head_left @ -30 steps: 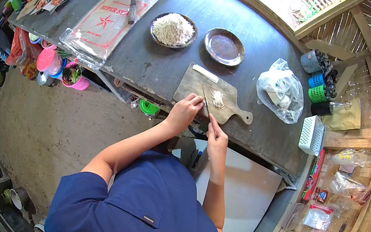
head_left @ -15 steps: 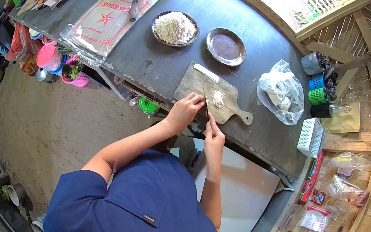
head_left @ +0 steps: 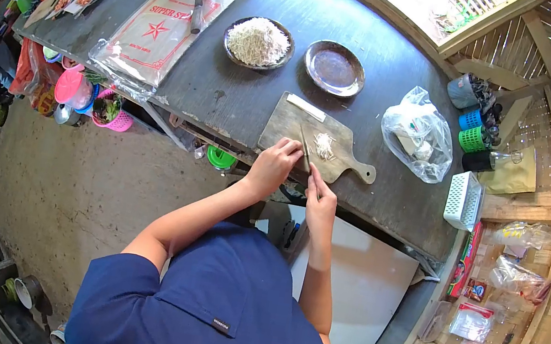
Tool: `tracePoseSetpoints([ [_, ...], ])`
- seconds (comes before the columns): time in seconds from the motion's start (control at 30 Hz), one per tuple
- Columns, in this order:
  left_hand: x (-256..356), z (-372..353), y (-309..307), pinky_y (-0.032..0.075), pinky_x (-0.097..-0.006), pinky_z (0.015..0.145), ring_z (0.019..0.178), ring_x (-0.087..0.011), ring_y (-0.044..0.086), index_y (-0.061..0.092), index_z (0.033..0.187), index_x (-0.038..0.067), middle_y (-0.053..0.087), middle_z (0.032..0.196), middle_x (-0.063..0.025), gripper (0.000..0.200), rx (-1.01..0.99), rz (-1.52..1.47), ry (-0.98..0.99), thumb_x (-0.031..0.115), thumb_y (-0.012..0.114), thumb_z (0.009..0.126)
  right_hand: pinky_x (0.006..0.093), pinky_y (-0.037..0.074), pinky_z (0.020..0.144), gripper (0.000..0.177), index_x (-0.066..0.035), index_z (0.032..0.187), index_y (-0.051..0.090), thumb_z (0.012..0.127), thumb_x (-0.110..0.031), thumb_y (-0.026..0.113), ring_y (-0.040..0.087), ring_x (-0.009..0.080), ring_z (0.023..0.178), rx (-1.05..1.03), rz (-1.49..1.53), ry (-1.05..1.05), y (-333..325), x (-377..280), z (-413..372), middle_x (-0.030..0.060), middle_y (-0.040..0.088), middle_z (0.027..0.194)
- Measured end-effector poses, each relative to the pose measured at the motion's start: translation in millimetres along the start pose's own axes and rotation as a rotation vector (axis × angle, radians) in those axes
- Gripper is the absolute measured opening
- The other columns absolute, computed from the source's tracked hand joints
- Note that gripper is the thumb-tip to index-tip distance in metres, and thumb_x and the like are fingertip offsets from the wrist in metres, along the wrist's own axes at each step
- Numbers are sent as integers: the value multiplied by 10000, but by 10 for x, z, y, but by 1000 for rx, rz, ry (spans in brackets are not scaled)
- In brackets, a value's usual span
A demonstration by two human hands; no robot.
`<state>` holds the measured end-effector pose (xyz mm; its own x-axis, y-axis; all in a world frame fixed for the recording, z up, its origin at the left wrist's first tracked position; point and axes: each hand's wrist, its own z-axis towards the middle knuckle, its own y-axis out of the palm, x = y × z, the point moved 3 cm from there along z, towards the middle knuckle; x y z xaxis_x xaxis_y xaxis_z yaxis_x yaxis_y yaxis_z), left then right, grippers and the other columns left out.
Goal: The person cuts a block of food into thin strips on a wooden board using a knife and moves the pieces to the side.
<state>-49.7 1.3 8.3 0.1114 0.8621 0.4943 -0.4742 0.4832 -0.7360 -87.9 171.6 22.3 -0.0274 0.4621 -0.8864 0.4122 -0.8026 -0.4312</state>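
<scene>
- Through the head view I counted two hands, one in each half of a cutting job on a single cutting board [head_left: 343, 157].
- My left hand [head_left: 277, 165] had its fingertips bunched together over the board's left near part, beside the blade; I could not tell whether they pinched a piece.
- My right hand [head_left: 320, 197] was closed around the handle of the working knife [head_left: 305, 149], whose blade slanted away across the board.
- I counted two knives in all; the spare knife [head_left: 197, 13] lay on the flat plastic-wrapped pack [head_left: 139, 42].
- On the board I saw one small pile of pale sticks [head_left: 324, 146] right of the blade, and one long pale block [head_left: 306, 108] along the far edge.
- The board lay near the table's [head_left: 228, 108] near edge, its handle pointing right; bare tabletop showed between it and both dishes, and between it and the bag.
- Two round dishes stood beyond: the left dish [head_left: 238, 59] heaped with pale shreds, the right dish [head_left: 335, 70] showing its bare inside.
- One clear bag [head_left: 419, 137] held whitish pieces, right of the board; one white basket [head_left: 463, 200] stood near the table's right end.
- Below the table, a pink basket [head_left: 122, 122] held green leaves.
</scene>
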Motion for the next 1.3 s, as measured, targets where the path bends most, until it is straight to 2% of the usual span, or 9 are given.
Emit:
tracePoseSetpoints([
  [0.27,14,-25,20,578,-394,999,1200,-305,649,740,1149,-40,686,1238,-125,306,1,17,2,19,683,854,338,529,1047,369,-162,1467,698,1117,-259,630,742,217,1222,1,-38,-4,25,65,5,220,757,1329],
  [0.5,34,8,-57,532,-367,1093,1266,-298,587,709,1173,-78,645,1256,-169,366,-65,142,87,25,674,823,339,532,1032,372,-187,1473,698,1117,-270,629,748,216,1205,-10,-31,6,-93,8,-161,186,769,1331],
  [0.57,37,1,-75,539,-364,1063,1209,-297,609,728,1185,-59,649,1233,-134,366,-101,194,106,43,664,839,337,530,1037,371,-187,1475,698,1116,-258,631,744,210,1216,-14,-43,51,-72,46,-173,175,771,1337],
  [0.63,-3,5,-55,533,-351,1076,1211,-283,607,726,1189,-59,653,1240,-134,375,-116,206,119,49,672,834,337,534,1025,372,-182,1476,697,1117,-250,629,749,199,1185,10,5,-10,-17,60,-116,185,778,1316],
  [0.83,-85,33,-45,523,-324,1088,1200,-254,615,734,1204,-34,667,1238,-113,380,-145,191,127,69,677,843,345,543,988,373,-164,1473,692,1120,-264,628,759,190,1089,12,4,-20,-63,-8,-111,217,787,1260],
  [0.97,-50,17,-57,560,-346,1033,1196,-263,629,724,1200,-32,658,1215,-98,376,-110,184,134,62,666,841,346,541,992,372,-155,1469,691,1125,-277,616,766,216,1097,-25,-46,56,-77,16,-182,216,785,1260],
  [1.07,-57,5,-37,562,-349,1029,1191,-265,629,725,1193,-24,654,1220,-93,370,-69,130,111,60,667,837,352,547,979,363,-169,1460,699,1125,-277,614,776,240,1114,23,-40,-21,23,67,-54,245,770,1241],
  [1.2,-68,25,-91,540,-328,1066,1190,-259,629,731,1204,-49,668,1225,-120,390,-107,177,142,63,672,835,353,543,1005,369,-172,1467,692,1124,-281,615,757,263,1213,-16,-87,63,-70,-113,-139,231,767,1277],
  [1.3,-35,14,-117,556,-327,1045,1197,-262,628,730,1206,-51,665,1248,-123,386,-109,177,155,57,668,841,352,544,1003,368,-166,1464,694,1125,-283,613,766,272,1185,16,-87,11,-62,-2,-226,227,770,1275],
])
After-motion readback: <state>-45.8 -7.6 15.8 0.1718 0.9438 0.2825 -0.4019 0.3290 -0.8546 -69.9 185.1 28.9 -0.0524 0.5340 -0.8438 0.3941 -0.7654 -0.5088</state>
